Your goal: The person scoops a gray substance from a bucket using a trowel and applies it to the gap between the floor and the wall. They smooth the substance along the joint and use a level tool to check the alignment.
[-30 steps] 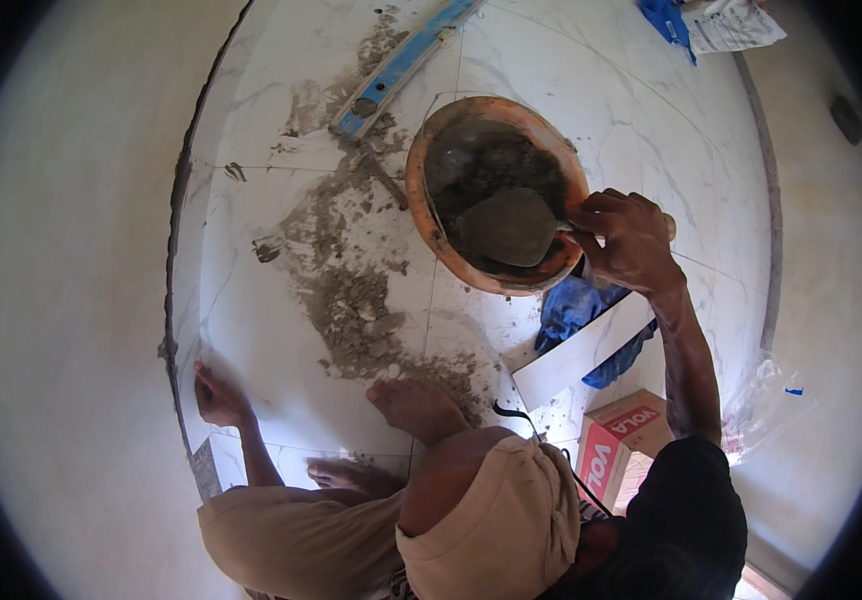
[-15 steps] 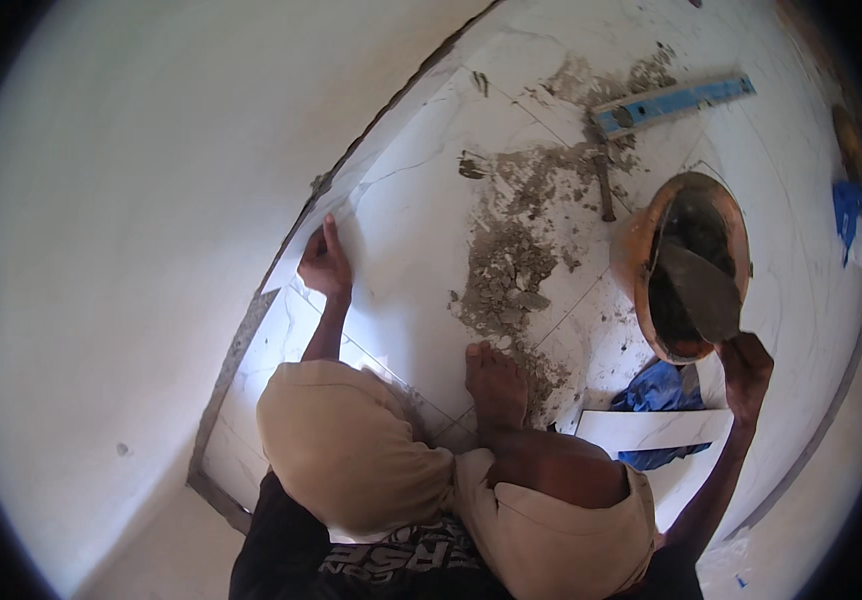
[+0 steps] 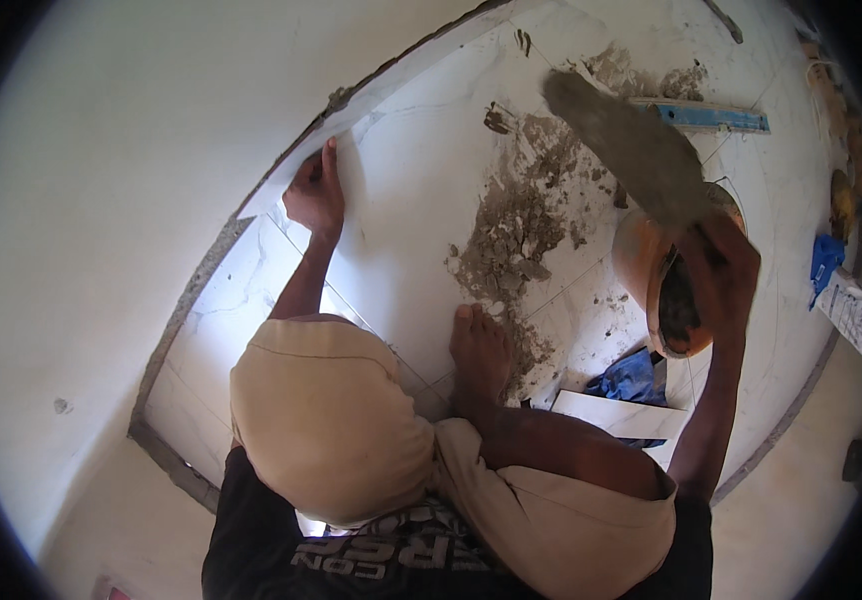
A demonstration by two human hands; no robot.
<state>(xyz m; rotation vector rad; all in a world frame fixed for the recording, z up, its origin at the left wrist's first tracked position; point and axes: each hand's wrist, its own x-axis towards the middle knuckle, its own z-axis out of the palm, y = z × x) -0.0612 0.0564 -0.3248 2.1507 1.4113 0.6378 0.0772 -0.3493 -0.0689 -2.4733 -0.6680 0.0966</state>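
My left hand is at the foot of the wall, fingers curled and thumb up, against a narrow white tile strip. It appears to grip the strip near its end; the fingertips are partly hidden. In my right hand is a trowel, its broad blade coated with grey mortar and raised over the floor. Beneath that hand stands an orange-brown bucket with wet mortar inside, partly covered by the hand and trowel.
Crumbled mortar lies across the white floor tiles beside my bare foot. A blue level rests behind the trowel. Near my right knee are a blue plastic bag and a cut tile piece. Rough mortar edges line the wall base.
My right hand has lifted the trowel out of the bucket and swung its mortar-coated blade up and to the left. The left hand stays at the tile strip; the whole view has shifted slightly.
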